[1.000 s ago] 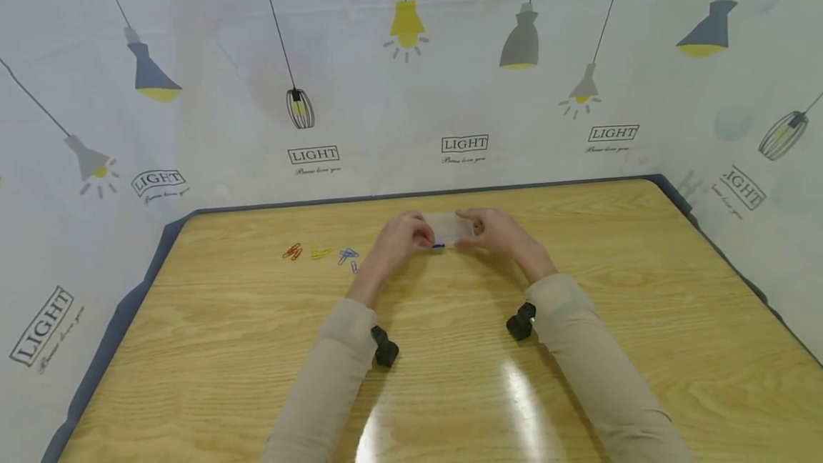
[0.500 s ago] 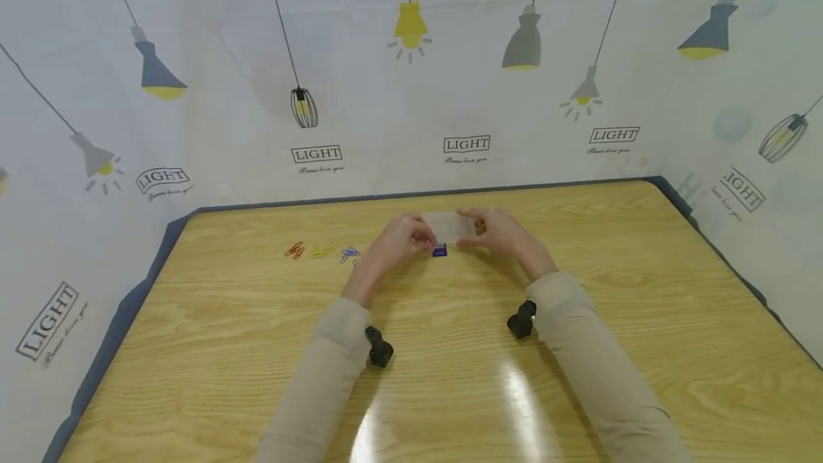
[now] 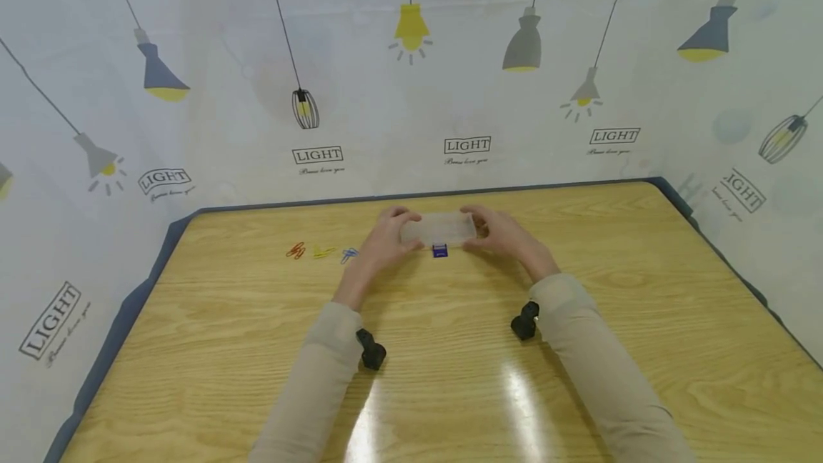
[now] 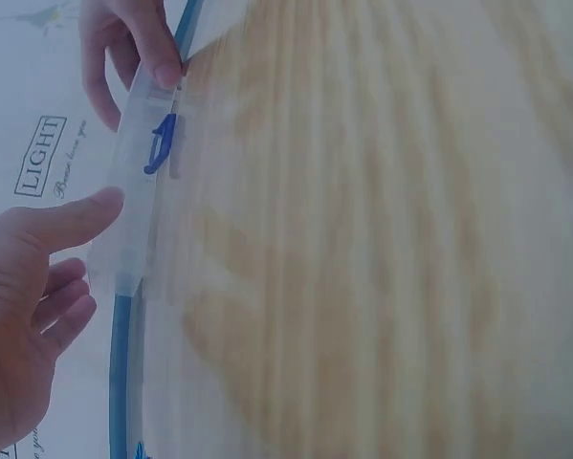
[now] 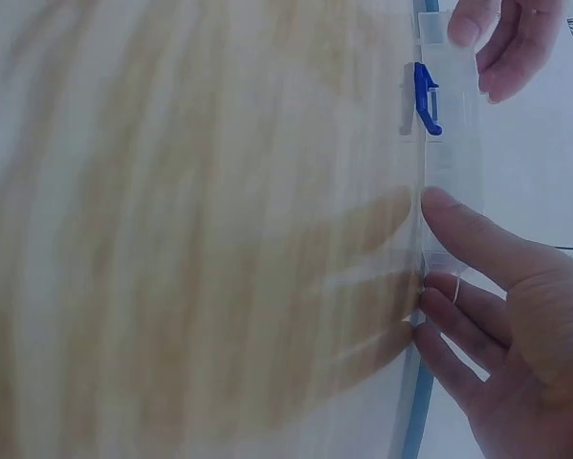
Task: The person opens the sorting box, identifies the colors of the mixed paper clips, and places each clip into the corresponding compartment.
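Observation:
A clear plastic box with a lid lies near the back of the table, its long side toward me. On its front, a blue latch is swung outward; the right wrist view shows this latch sticking out from the box edge. My left hand holds the box's left end, thumb in front and fingers behind. At the other end, my right hand grips the box the same way, with the thumb on its front edge in the right wrist view. Shadows of the right fingers fall on the wood.
Left of the hands lie small groups of paper clips: red clips, yellow clips and blue clips, the last close by the left wrist. The wooden table ends at a printed wall sheet behind the box.
The blue latch has swung outward and down from the box front. My left hand has moved left, from beside the latch to the box's left end. The right hand stays put.

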A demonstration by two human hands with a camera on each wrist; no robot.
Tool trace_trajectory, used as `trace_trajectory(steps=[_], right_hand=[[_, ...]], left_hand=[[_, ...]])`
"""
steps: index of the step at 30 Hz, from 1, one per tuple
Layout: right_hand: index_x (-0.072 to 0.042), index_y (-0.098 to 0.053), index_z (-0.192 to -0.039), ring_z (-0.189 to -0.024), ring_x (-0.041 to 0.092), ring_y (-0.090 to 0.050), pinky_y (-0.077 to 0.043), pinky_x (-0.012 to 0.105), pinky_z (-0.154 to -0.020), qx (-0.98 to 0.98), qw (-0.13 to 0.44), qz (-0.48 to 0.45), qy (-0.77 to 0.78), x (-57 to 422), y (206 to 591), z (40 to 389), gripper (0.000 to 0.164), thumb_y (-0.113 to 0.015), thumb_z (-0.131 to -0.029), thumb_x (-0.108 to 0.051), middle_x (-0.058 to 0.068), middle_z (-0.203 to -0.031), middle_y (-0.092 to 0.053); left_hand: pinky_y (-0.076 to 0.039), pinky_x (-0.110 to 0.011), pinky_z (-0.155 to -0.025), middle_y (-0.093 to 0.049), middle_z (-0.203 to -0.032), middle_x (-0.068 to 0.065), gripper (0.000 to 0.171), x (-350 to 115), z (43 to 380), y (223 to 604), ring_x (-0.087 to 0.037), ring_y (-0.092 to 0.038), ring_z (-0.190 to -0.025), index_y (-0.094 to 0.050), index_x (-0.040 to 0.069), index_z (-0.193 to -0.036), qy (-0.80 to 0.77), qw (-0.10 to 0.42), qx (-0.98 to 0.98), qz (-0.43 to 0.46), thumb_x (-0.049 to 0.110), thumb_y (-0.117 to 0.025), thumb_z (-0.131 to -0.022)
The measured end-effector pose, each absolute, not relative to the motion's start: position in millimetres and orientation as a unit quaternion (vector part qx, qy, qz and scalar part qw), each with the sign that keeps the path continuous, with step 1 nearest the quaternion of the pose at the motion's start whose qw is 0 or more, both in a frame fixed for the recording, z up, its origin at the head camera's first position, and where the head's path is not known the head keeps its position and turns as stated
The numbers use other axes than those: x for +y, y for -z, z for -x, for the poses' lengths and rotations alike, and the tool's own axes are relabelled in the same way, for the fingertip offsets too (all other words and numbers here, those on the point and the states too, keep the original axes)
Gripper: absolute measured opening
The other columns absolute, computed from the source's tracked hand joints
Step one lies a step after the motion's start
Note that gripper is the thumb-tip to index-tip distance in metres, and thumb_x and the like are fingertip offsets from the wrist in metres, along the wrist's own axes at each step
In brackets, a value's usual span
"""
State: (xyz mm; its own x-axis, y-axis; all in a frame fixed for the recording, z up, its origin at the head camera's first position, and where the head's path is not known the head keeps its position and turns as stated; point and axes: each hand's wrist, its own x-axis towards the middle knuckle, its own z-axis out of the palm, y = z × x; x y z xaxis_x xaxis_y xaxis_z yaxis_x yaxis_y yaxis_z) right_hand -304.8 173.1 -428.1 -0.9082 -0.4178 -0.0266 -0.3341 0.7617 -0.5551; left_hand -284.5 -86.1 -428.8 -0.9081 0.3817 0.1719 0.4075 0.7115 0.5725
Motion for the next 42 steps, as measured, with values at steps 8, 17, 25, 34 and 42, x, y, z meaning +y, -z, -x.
trace_trajectory(steps=[8,17,25,34,42], right_hand=[[-0.002,-0.032,-0.155,-0.136,0.04,-0.044,-0.032,0.052,-0.114,0.935,0.095,0.181,0.288,175.5,429.3,306.0,0.082,-0.078,-0.091,-0.025,0.026,-0.147,-0.048],[0.008,-0.041,-0.146,-0.124,0.037,-0.05,-0.039,0.051,-0.108,0.935,0.092,0.186,0.287,180.1,432.2,307.5,0.075,-0.079,-0.09,-0.025,0.025,-0.136,-0.053],[0.005,-0.055,-0.125,-0.105,0.03,-0.055,-0.048,0.045,-0.095,0.93,0.087,0.18,0.308,181.8,433.6,308.5,0.054,-0.082,-0.087,-0.024,0.016,-0.115,-0.059],[0.01,-0.049,-0.138,-0.117,0.035,-0.054,-0.044,0.048,-0.103,0.926,0.092,0.187,0.315,181.3,433.9,309.6,0.07,-0.082,-0.087,-0.024,0.022,-0.126,-0.058],[0.007,-0.053,-0.137,-0.116,0.032,-0.055,-0.044,0.046,-0.103,0.932,0.084,0.171,0.31,179.4,434.8,310.1,0.072,-0.085,-0.084,-0.029,0.019,-0.126,-0.059]], left_hand=[[-0.028,-0.045,-0.117,-0.042,-0.151,-0.023,0.062,-92.8,286.8,432.4,-0.036,-0.036,-0.142,-0.051,-0.003,-0.142,0.299,0.004,-0.93,0.214,0.019,-0.077,-0.09],[-0.035,-0.048,-0.114,-0.044,-0.152,-0.02,0.054,-94.9,285.4,429.0,-0.037,-0.044,-0.136,-0.053,0.0,-0.142,0.333,-0.024,-0.922,0.198,0.026,-0.069,-0.097],[-0.042,-0.044,-0.109,-0.055,-0.141,-0.018,0.044,-97.1,289.7,430.4,-0.034,-0.053,-0.129,-0.055,-0.001,-0.14,0.443,-0.026,-0.883,0.151,0.023,-0.059,-0.104],[-0.046,-0.041,-0.103,-0.065,-0.127,-0.021,0.034,-100.7,300.2,434.1,-0.032,-0.06,-0.119,-0.062,-0.006,-0.13,0.466,0.013,-0.878,0.107,0.014,-0.057,-0.104],[-0.05,-0.038,-0.098,-0.067,-0.122,-0.02,0.032,-98.0,306.3,433.4,-0.029,-0.064,-0.114,-0.064,-0.005,-0.128,0.509,-0.008,-0.86,0.03,0.015,-0.057,-0.104]])
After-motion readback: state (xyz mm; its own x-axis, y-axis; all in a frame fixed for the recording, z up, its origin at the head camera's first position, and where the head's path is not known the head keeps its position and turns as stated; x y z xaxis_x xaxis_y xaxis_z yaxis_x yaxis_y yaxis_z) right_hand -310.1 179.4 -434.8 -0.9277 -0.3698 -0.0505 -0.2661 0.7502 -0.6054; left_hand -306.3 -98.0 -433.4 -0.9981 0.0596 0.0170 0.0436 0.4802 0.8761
